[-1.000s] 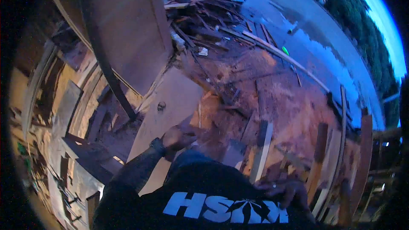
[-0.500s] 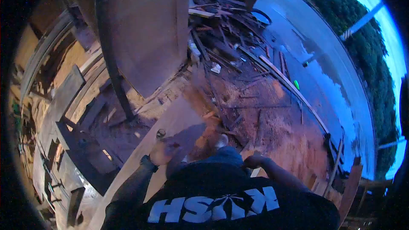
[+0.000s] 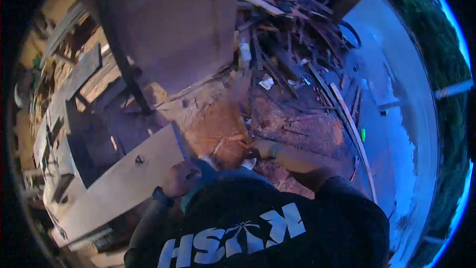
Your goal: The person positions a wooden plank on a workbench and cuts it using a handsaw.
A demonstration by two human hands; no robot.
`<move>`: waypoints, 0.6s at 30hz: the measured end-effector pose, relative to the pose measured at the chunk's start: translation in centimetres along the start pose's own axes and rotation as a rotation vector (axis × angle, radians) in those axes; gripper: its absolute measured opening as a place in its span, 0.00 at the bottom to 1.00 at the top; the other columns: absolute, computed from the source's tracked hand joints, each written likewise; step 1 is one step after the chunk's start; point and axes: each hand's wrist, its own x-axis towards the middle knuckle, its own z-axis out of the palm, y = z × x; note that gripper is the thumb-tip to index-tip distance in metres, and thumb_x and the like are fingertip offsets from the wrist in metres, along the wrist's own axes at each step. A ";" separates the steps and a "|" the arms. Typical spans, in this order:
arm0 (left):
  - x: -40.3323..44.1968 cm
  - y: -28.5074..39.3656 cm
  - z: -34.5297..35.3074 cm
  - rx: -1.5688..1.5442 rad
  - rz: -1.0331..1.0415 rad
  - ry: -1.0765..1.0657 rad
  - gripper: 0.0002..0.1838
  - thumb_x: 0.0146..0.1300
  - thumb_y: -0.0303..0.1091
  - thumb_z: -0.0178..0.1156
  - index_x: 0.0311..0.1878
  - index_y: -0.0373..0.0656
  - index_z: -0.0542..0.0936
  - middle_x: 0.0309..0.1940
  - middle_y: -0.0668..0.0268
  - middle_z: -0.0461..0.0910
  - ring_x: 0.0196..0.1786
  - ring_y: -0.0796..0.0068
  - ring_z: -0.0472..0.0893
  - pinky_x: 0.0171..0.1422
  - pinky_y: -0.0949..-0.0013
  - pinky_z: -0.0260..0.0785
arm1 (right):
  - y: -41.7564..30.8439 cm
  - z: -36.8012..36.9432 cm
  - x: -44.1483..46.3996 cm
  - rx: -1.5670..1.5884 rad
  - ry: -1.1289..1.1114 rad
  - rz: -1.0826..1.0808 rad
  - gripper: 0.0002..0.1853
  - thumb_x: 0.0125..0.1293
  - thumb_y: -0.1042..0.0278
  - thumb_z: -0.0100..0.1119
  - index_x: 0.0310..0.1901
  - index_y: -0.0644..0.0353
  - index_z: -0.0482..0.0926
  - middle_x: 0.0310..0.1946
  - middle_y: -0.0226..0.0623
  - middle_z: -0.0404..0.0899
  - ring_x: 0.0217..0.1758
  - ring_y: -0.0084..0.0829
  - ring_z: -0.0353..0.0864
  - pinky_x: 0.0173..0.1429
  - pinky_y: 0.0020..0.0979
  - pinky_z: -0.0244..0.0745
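My left hand [image 3: 181,178], with a dark band at the wrist, is closed at the right edge of a wide pale wooden board [image 3: 121,168], close to its far end. The board slants away to the lower left and has a small round dark mark on its face. My right hand [image 3: 263,149] reaches across my front over reddish sawdust-covered ground [image 3: 218,124]. Its fingers are smeared by motion and dim light, so I cannot make out whether they hold anything. A small pale scrap [image 3: 249,164] lies just below that hand.
A tall flat panel [image 3: 178,30] stands ahead. Beyond it is a heap of scrap wood [image 3: 292,30]. Long thin strips [image 3: 347,114] lie along the right, beside wet pavement [image 3: 396,134]. A green object [image 3: 363,135] lies there. Timber framing [image 3: 89,69] fills the left.
The board has shifted left and turned, its far end now nearer my left hand. My right hand has moved from beside my body to forward and left. The view has swung slightly left.
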 end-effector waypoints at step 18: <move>20.4 0.7 2.6 -0.538 0.017 -0.478 0.26 0.79 0.48 0.58 0.69 0.40 0.80 0.67 0.58 0.81 0.66 0.66 0.79 0.76 0.62 0.65 | 5.3 -21.7 8.5 -0.160 -0.115 -0.086 0.29 0.72 0.36 0.59 0.61 0.51 0.83 0.56 0.46 0.86 0.60 0.51 0.84 0.64 0.51 0.77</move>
